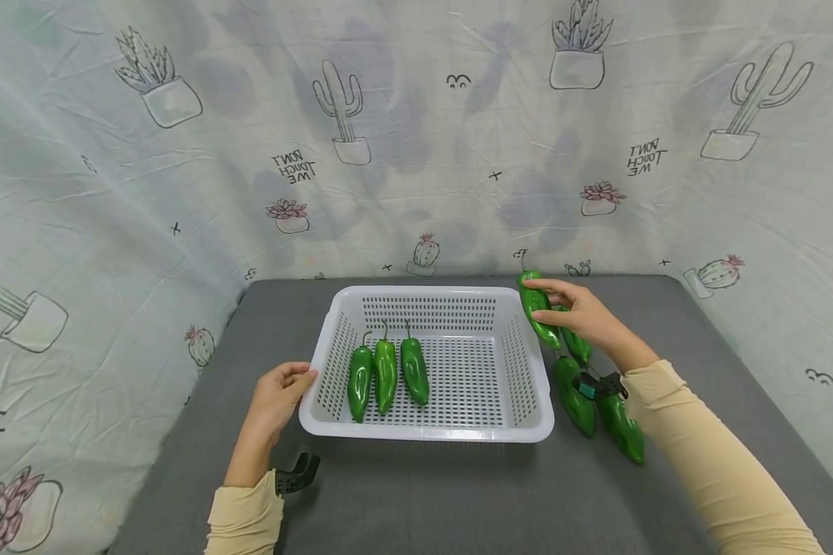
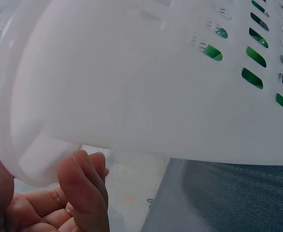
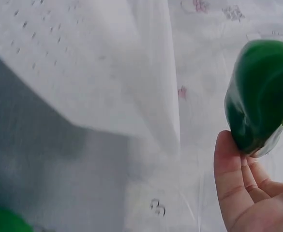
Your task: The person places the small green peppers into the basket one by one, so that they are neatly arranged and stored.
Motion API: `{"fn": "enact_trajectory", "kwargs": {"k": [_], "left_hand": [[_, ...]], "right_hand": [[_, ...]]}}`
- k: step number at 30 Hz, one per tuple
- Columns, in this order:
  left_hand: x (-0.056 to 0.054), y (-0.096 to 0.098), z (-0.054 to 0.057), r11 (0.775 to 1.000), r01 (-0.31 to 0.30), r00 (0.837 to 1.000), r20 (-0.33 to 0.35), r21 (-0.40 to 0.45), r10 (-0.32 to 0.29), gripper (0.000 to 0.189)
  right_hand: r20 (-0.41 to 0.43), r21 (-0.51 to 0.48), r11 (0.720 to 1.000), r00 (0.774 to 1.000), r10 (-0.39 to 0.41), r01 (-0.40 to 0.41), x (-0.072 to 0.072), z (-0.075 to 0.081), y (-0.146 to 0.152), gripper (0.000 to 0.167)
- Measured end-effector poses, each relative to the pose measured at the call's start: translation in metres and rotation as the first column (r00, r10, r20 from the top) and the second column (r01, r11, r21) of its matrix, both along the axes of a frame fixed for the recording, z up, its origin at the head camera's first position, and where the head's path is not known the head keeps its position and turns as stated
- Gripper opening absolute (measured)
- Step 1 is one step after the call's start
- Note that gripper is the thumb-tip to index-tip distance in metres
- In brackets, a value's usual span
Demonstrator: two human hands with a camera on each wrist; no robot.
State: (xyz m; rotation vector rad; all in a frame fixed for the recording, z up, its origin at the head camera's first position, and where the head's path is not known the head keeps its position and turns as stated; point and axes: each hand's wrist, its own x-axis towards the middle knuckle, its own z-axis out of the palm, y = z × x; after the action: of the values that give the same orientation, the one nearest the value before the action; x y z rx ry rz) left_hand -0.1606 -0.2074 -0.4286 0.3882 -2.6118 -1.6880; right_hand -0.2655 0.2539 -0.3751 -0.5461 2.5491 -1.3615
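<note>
Wrinkled pale-yellow sleeves (image 1: 718, 459) meet black wristbands (image 1: 295, 478), the right one bearing a teal patch (image 1: 586, 389).

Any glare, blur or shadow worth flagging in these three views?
Head: mostly crisp, small glints on the peppers, soft shadow on the table in front of the basket; left wrist: basket wall pale, with little texture, and a shadow on the table; right wrist: basket looks blurred, held pepper clearer, with a pale sheen.

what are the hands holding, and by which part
Right hand: a green chili pepper, by its body. Left hand: the perforated white basket, by its left rim.
</note>
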Motion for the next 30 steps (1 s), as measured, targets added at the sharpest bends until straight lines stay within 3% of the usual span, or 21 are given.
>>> {"fn": "enact_trajectory", "kwargs": {"k": [11,24,30], "left_hand": [[0.001,-0.001,-0.001,1.000,0.001,1.000,-0.008,-0.003,-0.001,0.033],[0.000,-0.001,-0.001,1.000,-0.001,1.000,-0.001,-0.016,0.001,0.035],[-0.001,-0.001,0.000,1.000,-0.002,1.000,0.003,-0.005,0.003,0.036]], "right_hand": [[0.067,-0.079,0.997,0.997,0.032,-0.027,-0.004,-0.001,-0.040,0.055],[0.145,-0.067,0.998,0.989,0.005,0.005,-0.005,-0.005,-0.077,0.052],[0.152,-0.098,0.995,0.988,0.037,-0.022,-0.006,-0.007,-0.094,0.050]]}}
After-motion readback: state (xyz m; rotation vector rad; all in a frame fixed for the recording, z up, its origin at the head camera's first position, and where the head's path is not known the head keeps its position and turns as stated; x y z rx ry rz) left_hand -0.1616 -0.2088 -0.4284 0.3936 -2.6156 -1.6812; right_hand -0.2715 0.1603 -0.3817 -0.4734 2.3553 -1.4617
